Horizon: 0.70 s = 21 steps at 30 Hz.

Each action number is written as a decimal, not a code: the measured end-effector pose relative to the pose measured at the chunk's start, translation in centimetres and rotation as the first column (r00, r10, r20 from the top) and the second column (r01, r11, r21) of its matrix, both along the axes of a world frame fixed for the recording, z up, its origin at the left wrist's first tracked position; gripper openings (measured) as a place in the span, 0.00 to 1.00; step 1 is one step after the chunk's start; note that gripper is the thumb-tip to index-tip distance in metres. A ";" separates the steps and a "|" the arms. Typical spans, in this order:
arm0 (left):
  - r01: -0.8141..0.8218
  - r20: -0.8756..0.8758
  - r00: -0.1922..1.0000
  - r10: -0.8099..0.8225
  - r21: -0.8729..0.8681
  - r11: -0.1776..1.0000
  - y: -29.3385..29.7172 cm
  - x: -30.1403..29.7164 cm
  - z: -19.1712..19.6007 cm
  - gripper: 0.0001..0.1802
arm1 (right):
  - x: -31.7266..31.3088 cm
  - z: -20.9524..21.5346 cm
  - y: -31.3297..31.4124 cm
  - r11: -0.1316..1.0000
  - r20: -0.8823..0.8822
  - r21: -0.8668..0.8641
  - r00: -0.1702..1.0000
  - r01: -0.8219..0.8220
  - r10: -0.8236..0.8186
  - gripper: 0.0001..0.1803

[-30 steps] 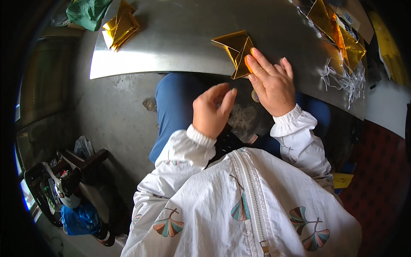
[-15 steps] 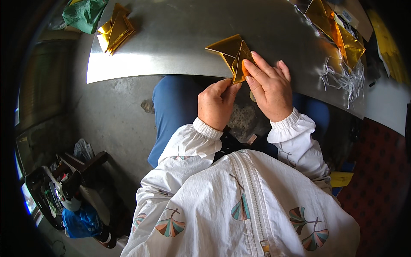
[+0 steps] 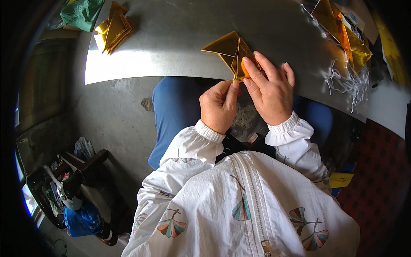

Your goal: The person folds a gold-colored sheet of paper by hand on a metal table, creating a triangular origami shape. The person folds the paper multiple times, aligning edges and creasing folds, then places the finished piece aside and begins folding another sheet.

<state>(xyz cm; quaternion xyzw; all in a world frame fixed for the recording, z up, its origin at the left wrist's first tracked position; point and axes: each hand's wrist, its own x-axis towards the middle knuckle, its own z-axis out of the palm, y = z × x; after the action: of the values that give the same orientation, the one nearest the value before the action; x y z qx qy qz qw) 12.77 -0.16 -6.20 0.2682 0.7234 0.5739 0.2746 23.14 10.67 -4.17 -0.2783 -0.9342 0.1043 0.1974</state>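
A partly folded sheet of shiny gold foil paper (image 3: 227, 48) lies at the near edge of the metal tabletop (image 3: 171, 38), with one pointed flap spread to the left. My left hand (image 3: 219, 103) pinches its lower tip between thumb and forefinger. On the paper's right side rests my right hand (image 3: 270, 88), fingers stretched out and fingertips pressing on the folds. Part of the paper is hidden under those fingers.
Folded gold paper pieces (image 3: 113, 30) are stacked at the table's far left, near a green plastic bag (image 3: 82, 15). To the right lie more gold foil sheets (image 3: 342, 36) and white plastic strips (image 3: 351, 85). A dark chair (image 3: 77, 184) with a blue bag stands at the lower left.
My right hand has shifted slightly to the right, its fingers a little more spread. The gold paper sits almost where it was, with my left hand still pinching its tip.
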 end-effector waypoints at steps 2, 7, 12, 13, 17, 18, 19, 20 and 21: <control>0.007 0.026 1.000 -0.007 0.024 1.000 0.1 -0.1 0.0 0.12 | -0.1 -0.1 -0.3 1.000 0.024 0.002 0.999 0.029 -0.029 0.21; 0.084 0.069 0.994 -0.079 -0.067 0.994 -0.1 -0.3 -0.2 0.14 | -0.7 -0.3 -0.7 0.996 -0.002 0.025 0.997 0.082 -0.082 0.22; 0.019 0.096 0.995 -0.017 -0.018 1.000 0.2 0.1 -0.4 0.14 | -1.3 0.1 -1.0 0.990 0.036 -0.043 0.990 0.135 -0.134 0.24; -0.009 0.086 0.996 0.009 0.000 1.000 0.3 0.2 -0.4 0.14 | -1.4 0.3 -1.1 0.988 0.055 -0.056 0.988 0.145 -0.142 0.24; -0.040 0.066 0.997 0.039 0.000 0.999 0.3 0.2 -0.2 0.14 | -1.8 0.6 -0.7 0.990 0.110 -0.036 0.985 0.139 -0.134 0.26; -0.030 0.078 0.996 0.030 -0.005 1.000 0.4 0.1 -0.2 0.14 | -2.0 0.7 -0.5 0.991 0.109 -0.028 0.986 0.128 -0.124 0.26; -0.026 0.083 0.996 0.026 0.000 1.000 0.4 0.1 -0.3 0.14 | -2.1 0.7 -0.3 0.992 0.121 -0.031 0.985 0.124 -0.120 0.27; -0.021 0.088 0.996 0.021 0.004 1.000 0.4 0.0 -0.3 0.14 | -2.3 0.7 0.0 0.993 0.119 -0.018 0.987 0.113 -0.110 0.26; -0.020 0.103 0.994 0.019 0.005 1.000 0.4 0.0 -0.3 0.14 | -2.6 0.6 0.2 0.994 0.129 -0.015 0.986 0.108 -0.106 0.26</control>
<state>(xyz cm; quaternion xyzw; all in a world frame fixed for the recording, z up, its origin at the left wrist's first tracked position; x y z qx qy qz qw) 12.77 0.25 -6.50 0.2319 0.7090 0.5920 0.3051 20.58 10.88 -3.54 -0.3363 -0.9274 0.0857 0.1394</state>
